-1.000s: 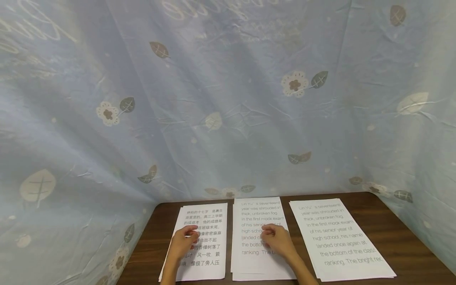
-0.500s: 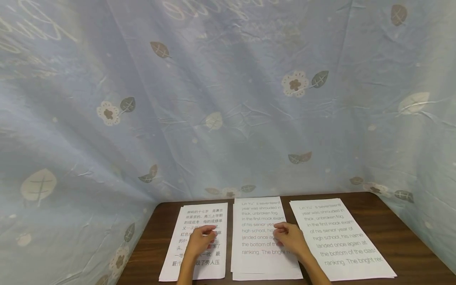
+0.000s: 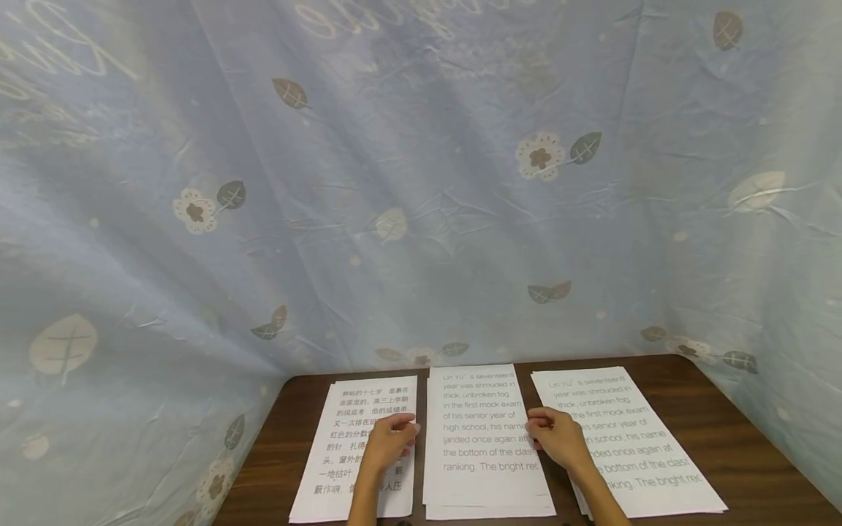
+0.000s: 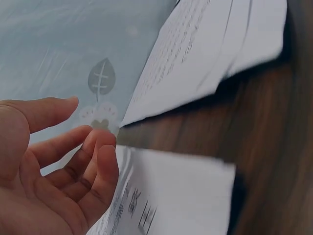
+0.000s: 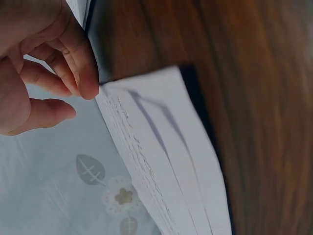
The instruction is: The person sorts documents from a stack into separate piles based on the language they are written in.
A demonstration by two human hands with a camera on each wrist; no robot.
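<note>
My left hand (image 3: 389, 443) is over the right edge of the left paper stack (image 3: 322, 460), printed with Chinese text. In the left wrist view its fingers (image 4: 105, 166) bend loosely, with a gap to the thumb and nothing held. My right hand (image 3: 558, 440) is at the right edge of the middle paper stack (image 3: 487, 489), printed in English, and partly covers the right paper stack (image 3: 658, 497). The right wrist view shows its fingers (image 5: 87, 81) loosely bent near the corner of the middle stack, thumb apart, holding nothing.
The three stacks lie side by side on a dark brown wooden table (image 3: 717, 416), with narrow strips of wood between them. A pale blue curtain (image 3: 421, 277) with leaf and flower prints hangs behind and around the table.
Both hands have moved to the right: the left across the left stack to its right edge, the right from the middle stack to its right edge. The papers lie as before.
</note>
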